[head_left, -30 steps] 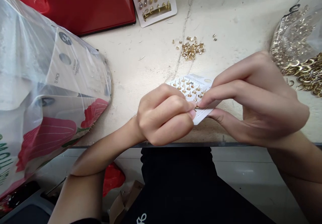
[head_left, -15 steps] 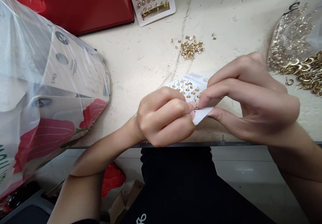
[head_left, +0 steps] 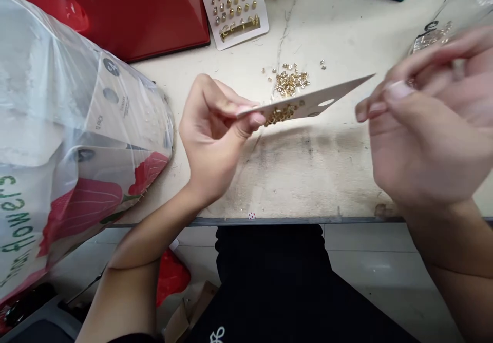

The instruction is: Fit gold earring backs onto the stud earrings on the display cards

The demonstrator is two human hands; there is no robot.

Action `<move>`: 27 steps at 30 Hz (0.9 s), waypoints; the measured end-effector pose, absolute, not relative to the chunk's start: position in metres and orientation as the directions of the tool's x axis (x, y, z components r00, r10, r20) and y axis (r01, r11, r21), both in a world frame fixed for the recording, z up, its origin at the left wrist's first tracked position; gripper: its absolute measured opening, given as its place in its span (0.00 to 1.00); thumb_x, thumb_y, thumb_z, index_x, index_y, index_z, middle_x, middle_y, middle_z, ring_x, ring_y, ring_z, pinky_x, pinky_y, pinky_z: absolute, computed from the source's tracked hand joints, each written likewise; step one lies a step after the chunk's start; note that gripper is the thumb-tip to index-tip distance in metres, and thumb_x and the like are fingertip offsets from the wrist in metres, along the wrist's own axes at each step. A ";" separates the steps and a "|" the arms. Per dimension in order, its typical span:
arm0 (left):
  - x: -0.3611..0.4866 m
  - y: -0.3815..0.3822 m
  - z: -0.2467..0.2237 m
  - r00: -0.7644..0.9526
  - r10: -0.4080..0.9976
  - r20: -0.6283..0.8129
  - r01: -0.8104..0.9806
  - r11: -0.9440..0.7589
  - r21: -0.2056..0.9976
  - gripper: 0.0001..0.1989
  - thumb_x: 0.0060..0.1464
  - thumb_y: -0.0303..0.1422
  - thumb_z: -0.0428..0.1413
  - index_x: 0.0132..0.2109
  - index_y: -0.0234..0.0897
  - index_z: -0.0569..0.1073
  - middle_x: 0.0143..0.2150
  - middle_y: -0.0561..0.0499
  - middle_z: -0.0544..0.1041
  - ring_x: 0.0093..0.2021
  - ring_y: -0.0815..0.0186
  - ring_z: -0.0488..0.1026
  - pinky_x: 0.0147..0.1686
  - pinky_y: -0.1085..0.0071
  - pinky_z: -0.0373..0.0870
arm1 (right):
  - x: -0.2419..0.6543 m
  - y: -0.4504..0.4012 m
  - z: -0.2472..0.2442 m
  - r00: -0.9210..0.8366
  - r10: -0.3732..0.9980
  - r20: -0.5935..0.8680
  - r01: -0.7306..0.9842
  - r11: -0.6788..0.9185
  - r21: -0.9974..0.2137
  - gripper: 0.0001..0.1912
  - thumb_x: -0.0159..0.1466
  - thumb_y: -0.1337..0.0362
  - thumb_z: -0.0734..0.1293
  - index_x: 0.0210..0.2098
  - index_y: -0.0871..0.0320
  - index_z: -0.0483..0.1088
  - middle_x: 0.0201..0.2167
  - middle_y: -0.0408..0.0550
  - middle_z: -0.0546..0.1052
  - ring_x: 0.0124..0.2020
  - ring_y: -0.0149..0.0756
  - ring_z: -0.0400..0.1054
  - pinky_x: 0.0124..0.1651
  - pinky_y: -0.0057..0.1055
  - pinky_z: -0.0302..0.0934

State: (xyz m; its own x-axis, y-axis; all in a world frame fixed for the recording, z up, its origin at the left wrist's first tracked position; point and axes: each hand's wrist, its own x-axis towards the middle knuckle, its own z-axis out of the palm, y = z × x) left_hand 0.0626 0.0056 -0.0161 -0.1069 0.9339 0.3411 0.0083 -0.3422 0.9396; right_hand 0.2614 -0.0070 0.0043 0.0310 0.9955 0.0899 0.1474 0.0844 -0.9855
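1. Holding up a white earring card [head_left: 319, 101] nearly edge-on above the tabletop [head_left: 308, 178], gold studs [head_left: 279, 114] massed near its left end; how many are fitted cannot be counted at this angle.
2. Remaining in view: a heap of loose gold pieces [head_left: 288, 83] at top centre and a bag of gold pieces [head_left: 431, 37] at upper right. A display card [head_left: 234, 12] with rows of gold studs lies at top centre.
3. Left hand [head_left: 211, 117] raised, wrist bent, its grip clenched on the card between thumb and fingers.
4. Right hand [head_left: 427, 122] lifted clear of the card at right, blurred; its grip cannot be told.

A clear plastic bag [head_left: 34, 101] lies beside a red case [head_left: 162, 19].
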 end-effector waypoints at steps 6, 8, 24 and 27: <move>0.057 0.014 -0.018 -0.076 0.990 -0.122 -0.255 0.099 0.962 0.22 0.53 0.45 0.65 0.30 0.39 0.61 0.28 0.58 0.69 0.32 0.73 0.74 0.32 0.77 0.73 | 0.268 -0.001 -0.032 -0.180 0.973 -0.147 -0.225 -0.186 -0.956 0.20 0.54 0.70 0.73 0.42 0.50 0.64 0.34 0.40 0.69 0.31 0.31 0.68 0.37 0.33 0.71; 0.053 0.016 -0.017 -0.043 0.985 -0.169 -0.308 0.148 0.940 0.19 0.55 0.42 0.64 0.30 0.40 0.62 0.29 0.57 0.71 0.34 0.74 0.74 0.32 0.78 0.73 | 0.271 0.000 -0.042 -0.174 0.972 -0.159 -0.221 -0.196 -0.955 0.21 0.55 0.68 0.74 0.45 0.49 0.65 0.35 0.39 0.71 0.32 0.30 0.70 0.39 0.33 0.73; 0.068 0.003 -0.019 0.072 0.983 -0.170 -0.299 0.183 0.936 0.17 0.52 0.45 0.66 0.40 0.41 0.71 0.35 0.54 0.74 0.40 0.69 0.77 0.42 0.74 0.78 | 0.252 -0.007 -0.026 -0.241 0.965 0.098 -0.139 0.066 -0.988 0.18 0.62 0.53 0.73 0.50 0.46 0.76 0.48 0.47 0.79 0.52 0.45 0.74 0.53 0.49 0.74; 0.070 0.005 -0.020 -0.026 0.998 -0.053 -0.188 0.047 0.981 0.18 0.52 0.46 0.66 0.39 0.39 0.71 0.37 0.53 0.74 0.45 0.65 0.78 0.44 0.71 0.78 | 0.245 -0.005 -0.009 -0.253 0.959 0.132 0.081 0.157 -0.984 0.25 0.58 0.50 0.75 0.53 0.45 0.74 0.46 0.48 0.79 0.53 0.48 0.73 0.50 0.48 0.75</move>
